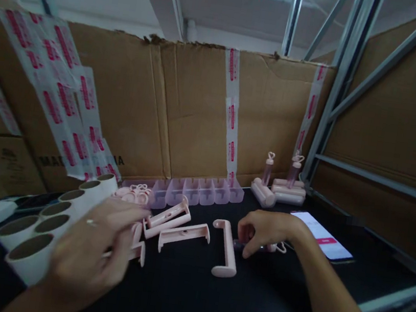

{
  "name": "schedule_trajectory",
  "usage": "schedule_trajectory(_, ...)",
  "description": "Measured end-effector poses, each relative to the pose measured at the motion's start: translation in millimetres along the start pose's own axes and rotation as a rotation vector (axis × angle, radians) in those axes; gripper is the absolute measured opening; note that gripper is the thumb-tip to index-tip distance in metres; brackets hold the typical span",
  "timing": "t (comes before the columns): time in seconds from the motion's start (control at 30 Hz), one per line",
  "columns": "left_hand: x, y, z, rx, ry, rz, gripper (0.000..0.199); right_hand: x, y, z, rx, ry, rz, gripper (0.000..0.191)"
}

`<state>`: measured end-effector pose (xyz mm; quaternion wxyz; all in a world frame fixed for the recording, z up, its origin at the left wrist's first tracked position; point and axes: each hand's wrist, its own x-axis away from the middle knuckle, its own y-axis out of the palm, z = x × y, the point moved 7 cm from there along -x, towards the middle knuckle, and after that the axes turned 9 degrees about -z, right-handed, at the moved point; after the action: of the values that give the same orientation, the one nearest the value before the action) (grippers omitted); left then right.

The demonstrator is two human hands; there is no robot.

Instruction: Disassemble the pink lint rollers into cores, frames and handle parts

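Observation:
My right hand is closed, thumb against fingers, around a small clear tube held low over the black surface. A pale loop shows behind the fingers at the tube's other end. Just left of it stands a pink U-shaped bracket with two rounded ends. My left hand, smeared by motion, is over the left side near more pink brackets; whether it grips anything cannot be seen. One bracket lies partly hidden behind it. Another bracket and a stacked pair lie between the hands.
White cardboard tubes stand upright at left. Pink caps with loops lie beside a clear compartment box. Finished-looking pink cylinders and upright clear tubes are at back right, near a lit phone. Cardboard walls the back.

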<state>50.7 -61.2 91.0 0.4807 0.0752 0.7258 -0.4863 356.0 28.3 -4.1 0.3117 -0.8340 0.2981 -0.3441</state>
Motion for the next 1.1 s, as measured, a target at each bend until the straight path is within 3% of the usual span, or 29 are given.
schedule_trajectory(0.1, -27, 38.8, 30, 0.079, 0.185, -0.059, 0.033, -5, 2, -10, 0.001, -0.063, 0.003, 0.028)
schedule_trajectory(0.2, -33, 54.5, 22, 0.244, -0.046, 0.004, 0.026, 1, -10, -23, 0.001, -0.142, 0.129, 0.032)
schedule_trajectory(0.3, -22, 59.4, 7, 0.373, -0.308, 0.091, 0.018, 15, -28, -47, -0.101, -0.347, 0.369, 0.032)
schedule_trajectory(0.4, -18, 68.5, 11, 0.479, -0.321, 0.047, 0.018, 24, -31, -72, -0.272, -0.601, 0.541, 0.028)
schedule_trajectory(0.57, -14, 91.3, 16, 0.606, -0.349, -0.016, 0.042, 6, -4, -102, -0.333, -0.754, 0.508, 0.029)
schedule_trajectory(0.7, -1, 92.5, 15, 0.659, -0.373, 0.041, 0.031, -7, 14, -115, -0.321, -0.809, 0.431, 0.036)
schedule_trajectory(0.77, 4, 83.6, 15, 0.634, -0.351, 0.081, 0.025, -8, 12, -114, -0.294, -0.787, 0.470, 0.035)
schedule_trajectory(0.83, 10, 73.2, 12, 0.578, -0.323, 0.134, 0.023, -7, 1, -102, -0.195, -0.684, 0.590, 0.033)
schedule_trajectory(0.9, 16, 68.0, 6, 0.524, -0.301, 0.172, 0.022, -3, -17, -77, -0.028, -0.458, 0.744, 0.031)
schedule_trajectory(0.93, 19, 67.9, 2, 0.503, -0.296, 0.184, 0.021, -1, -27, -58, 0.087, -0.274, 0.805, 0.031)
schedule_trajectory(1.03, 22, 74.9, -8, 0.486, -0.301, 0.165, 0.021, 6, -46, -1, 0.138, 0.001, 0.809, 0.029)
schedule_trajectory(1.1, 18, 77.0, -7, 0.489, -0.273, 0.131, 0.021, 8, -48, 35, 0.143, 0.155, 0.722, 0.031)
